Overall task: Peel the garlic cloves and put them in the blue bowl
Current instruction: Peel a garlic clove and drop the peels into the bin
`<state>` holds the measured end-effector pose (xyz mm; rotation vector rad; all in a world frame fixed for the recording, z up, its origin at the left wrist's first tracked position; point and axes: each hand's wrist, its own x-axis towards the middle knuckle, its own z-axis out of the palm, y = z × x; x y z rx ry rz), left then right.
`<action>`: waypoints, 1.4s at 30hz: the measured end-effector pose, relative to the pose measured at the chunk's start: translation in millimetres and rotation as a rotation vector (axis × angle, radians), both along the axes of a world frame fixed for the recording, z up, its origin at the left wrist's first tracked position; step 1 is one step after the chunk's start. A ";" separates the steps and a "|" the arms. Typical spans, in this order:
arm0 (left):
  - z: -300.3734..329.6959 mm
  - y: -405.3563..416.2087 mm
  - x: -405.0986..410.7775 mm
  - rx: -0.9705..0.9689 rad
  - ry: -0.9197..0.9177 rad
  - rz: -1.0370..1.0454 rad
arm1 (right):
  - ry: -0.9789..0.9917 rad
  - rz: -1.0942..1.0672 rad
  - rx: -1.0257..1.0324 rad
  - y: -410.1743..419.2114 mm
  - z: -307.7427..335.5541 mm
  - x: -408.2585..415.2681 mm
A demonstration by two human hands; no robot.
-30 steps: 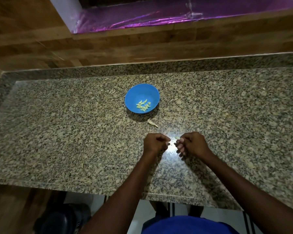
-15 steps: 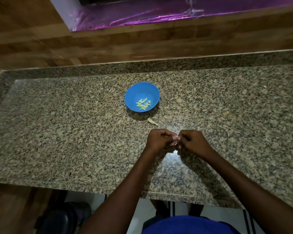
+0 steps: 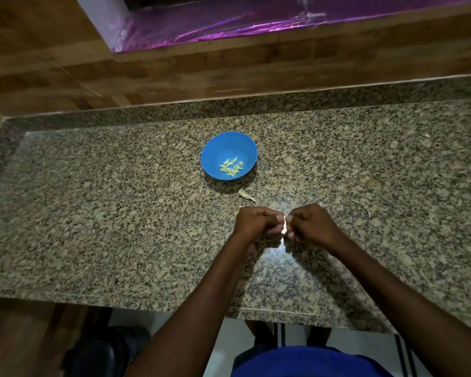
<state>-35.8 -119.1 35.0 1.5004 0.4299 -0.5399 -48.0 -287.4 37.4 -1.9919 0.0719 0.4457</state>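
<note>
Both hands now sit close together, fingertips meeting over a small pale garlic clove (image 3: 284, 225), where a second ago they were parted with a gap between them; half a second ago they had already come together in nearly this pose. Neither the blue bowl (image 3: 218, 148) nor what lies around it has shifted.

Taking the bowl as the landmark and reading from the left: the granite counter (image 3: 93, 213) stretches bare to the left of the bowl. Inside the bowl lies a small heap of peeled cloves (image 3: 231, 167), yellowish green, gathered toward its near side. Just in front of the bowl and a little to its right, a single piece of garlic skin (image 3: 245, 195) lies on the stone, apart from both the bowl and the hands.

Nearer the person than the bowl, the left hand (image 3: 253, 223) has its fingers curled, thumb and fingertips pinching the clove from the left. Right of it, the right hand (image 3: 310, 223) is likewise curled, its fingertips pinching the same clove from the other side. Most of the clove is hidden between the fingers, held just above the counter.
</note>
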 end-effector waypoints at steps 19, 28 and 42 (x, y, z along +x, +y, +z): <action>-13.8 1.5 -8.0 -0.074 -0.048 0.018 | -0.008 0.024 -0.378 -2.4 -23.5 -6.7; -14.7 10.4 -5.6 -0.112 -0.163 -0.041 | -0.111 0.001 -0.364 1.6 -23.1 -6.0; -18.2 15.1 -8.3 -0.070 -0.207 -0.068 | -0.015 -0.166 -0.007 1.6 -23.1 -9.7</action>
